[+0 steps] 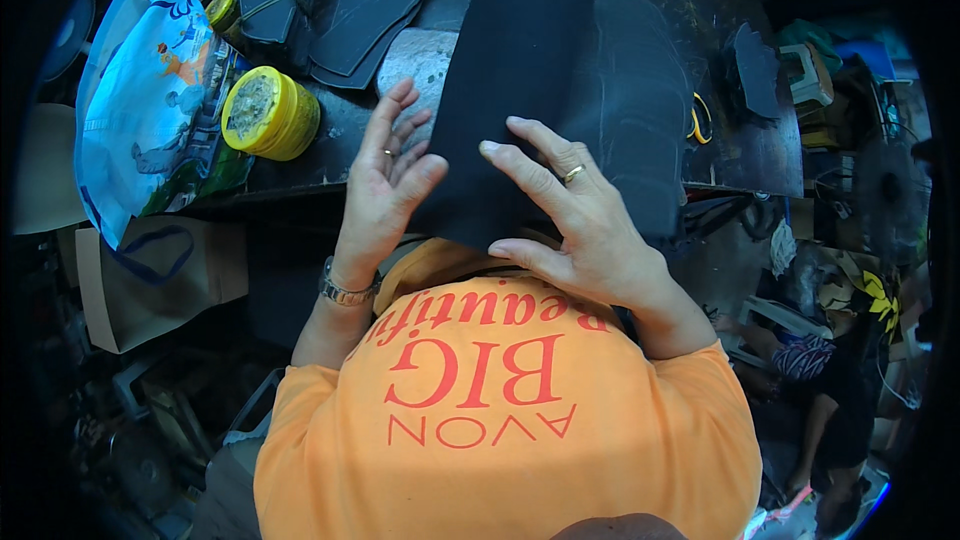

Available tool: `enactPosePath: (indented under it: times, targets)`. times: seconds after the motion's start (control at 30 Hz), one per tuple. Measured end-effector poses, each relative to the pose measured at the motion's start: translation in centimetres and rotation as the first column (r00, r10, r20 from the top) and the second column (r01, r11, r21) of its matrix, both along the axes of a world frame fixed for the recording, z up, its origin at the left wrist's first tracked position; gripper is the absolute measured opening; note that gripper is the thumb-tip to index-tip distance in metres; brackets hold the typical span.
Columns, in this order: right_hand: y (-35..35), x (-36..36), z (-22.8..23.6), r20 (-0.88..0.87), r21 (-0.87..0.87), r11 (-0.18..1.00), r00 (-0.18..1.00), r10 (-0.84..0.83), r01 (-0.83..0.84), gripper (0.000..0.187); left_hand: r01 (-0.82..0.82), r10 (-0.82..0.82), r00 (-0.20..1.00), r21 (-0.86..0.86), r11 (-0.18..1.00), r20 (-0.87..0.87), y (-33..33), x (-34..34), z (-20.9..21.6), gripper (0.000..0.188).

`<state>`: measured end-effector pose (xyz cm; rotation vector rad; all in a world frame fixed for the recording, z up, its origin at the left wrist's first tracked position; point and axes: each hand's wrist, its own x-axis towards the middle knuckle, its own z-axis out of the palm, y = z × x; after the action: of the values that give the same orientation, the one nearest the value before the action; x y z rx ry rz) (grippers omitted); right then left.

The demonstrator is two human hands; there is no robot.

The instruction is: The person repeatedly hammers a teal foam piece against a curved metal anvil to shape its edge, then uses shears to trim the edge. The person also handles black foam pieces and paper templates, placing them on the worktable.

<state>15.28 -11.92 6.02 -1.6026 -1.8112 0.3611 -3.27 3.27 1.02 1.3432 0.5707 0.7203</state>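
Note:
A long black strip of sheet material (520, 50) runs from the far edge of the table toward my body. It overlaps a wider black sheet (635, 100) to its right. My left hand (390, 175) is beside the strip's left edge, palm turned inward, fingers apart and nothing in them. Over the strip's near right part is my right hand (570, 205), its fingers spread; whether the fingertips touch the material I cannot tell. A grey mottled slab (415, 65) shows just beyond my left fingers.
On the left stand a yellow tub (290, 120) and a blue printed bag (140, 110). Cut black pieces (365, 25) and a tied black bundle (275, 5) lie behind. Yellow-handled scissors (700, 120) rest at right. A cardboard box (165, 290) is below left; another person (840, 420) is lower right.

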Motion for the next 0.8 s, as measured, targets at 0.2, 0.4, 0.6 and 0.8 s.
enactPosePath:
  times: [0.2,0.4,0.6,0.8]
  targets:
    - [0.1,1.7,-2.5,-0.278,0.051,0.997,0.959,-0.043,0.06,0.069,0.313,0.049,0.849,0.576,0.755,-0.526,0.0,0.2,1.8,0.1]
    - [-3.6,9.3,-2.8,0.172,0.094,0.653,0.634,-0.754,0.751,0.064,0.388,0.13,0.792,0.657,0.646,-0.596,-0.1,0.5,4.3,0.096]
    - [-4.0,11.6,-4.4,-0.179,-0.323,0.571,0.544,-0.82,0.755,0.072,0.352,-0.001,0.92,0.823,0.446,-0.392,-1.5,5.1,5.9,0.092]
    - [-2.7,12.5,-3.2,-0.257,0.205,0.785,0.806,-0.533,0.585,0.066,0.409,0.078,0.814,0.663,0.627,-0.576,0.3,7.6,4.2,0.093]
